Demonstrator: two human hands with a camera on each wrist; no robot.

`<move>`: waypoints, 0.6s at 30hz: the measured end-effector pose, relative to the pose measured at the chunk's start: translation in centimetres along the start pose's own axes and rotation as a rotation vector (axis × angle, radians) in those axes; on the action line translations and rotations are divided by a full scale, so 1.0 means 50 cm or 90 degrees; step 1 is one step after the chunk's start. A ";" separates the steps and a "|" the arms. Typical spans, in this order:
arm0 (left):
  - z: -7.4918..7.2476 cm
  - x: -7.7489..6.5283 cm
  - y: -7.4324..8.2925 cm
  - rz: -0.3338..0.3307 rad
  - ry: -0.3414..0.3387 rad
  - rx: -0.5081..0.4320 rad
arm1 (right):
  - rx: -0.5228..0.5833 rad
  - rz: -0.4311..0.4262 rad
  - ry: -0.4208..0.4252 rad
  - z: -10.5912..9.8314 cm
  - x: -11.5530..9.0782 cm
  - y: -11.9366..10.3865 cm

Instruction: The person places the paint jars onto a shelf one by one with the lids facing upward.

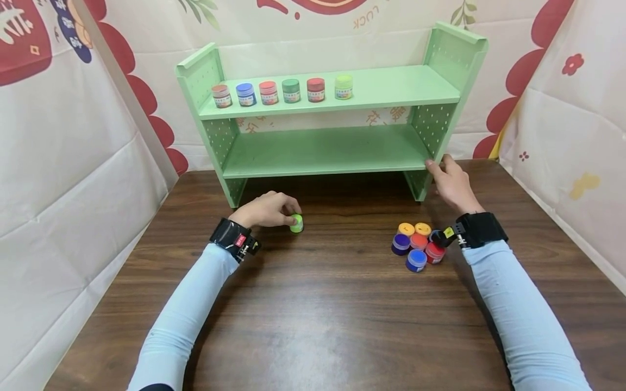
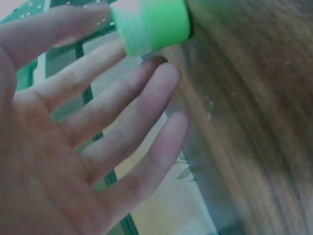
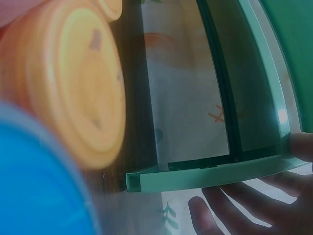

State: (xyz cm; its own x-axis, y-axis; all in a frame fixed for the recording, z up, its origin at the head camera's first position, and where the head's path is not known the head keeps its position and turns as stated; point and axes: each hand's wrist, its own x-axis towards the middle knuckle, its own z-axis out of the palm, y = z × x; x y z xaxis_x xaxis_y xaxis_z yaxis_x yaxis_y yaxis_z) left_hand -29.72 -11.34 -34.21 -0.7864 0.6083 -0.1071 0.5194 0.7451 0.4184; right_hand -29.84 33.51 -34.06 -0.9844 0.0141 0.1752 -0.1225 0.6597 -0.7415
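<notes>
My left hand pinches a small light-green paint jar between thumb and forefinger, low over the table in front of the shelf's left half. In the left wrist view the jar lies sideways to the camera, and the other fingers spread free of it. A pale green two-tier shelf stands at the back. Its right side panel is held by my right hand, thumb at the front edge and fingers along the outer face. The right wrist view shows the fingers beside that panel.
A row of several jars, ending in a light-green jar, stands on the upper tier. Near my right wrist is a cluster of yellow, purple, red and blue jars on the brown wooden table. Printed cloth encloses the back and sides.
</notes>
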 end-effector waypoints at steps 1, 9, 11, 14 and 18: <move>0.003 0.001 0.001 -0.009 0.007 0.009 | -0.002 -0.001 0.002 0.000 0.000 0.000; 0.010 0.006 0.002 0.014 0.000 -0.023 | -0.019 -0.007 0.011 -0.003 0.004 -0.003; 0.007 0.004 0.003 0.029 -0.013 -0.037 | -0.018 -0.008 0.009 -0.004 0.005 -0.003; 0.005 0.002 0.004 0.044 -0.032 -0.057 | -0.015 -0.006 0.005 -0.003 0.004 -0.001; 0.006 0.001 0.006 0.035 -0.036 -0.064 | -0.013 -0.003 0.003 -0.001 0.003 0.002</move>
State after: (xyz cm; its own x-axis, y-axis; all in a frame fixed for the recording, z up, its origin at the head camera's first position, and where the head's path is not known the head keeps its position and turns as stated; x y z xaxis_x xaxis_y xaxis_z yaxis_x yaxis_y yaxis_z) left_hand -29.51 -10.98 -34.36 -0.7365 0.6637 -0.1308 0.5224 0.6808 0.5134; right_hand -29.99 33.63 -34.08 -0.9832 0.0139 0.1818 -0.1249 0.6749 -0.7273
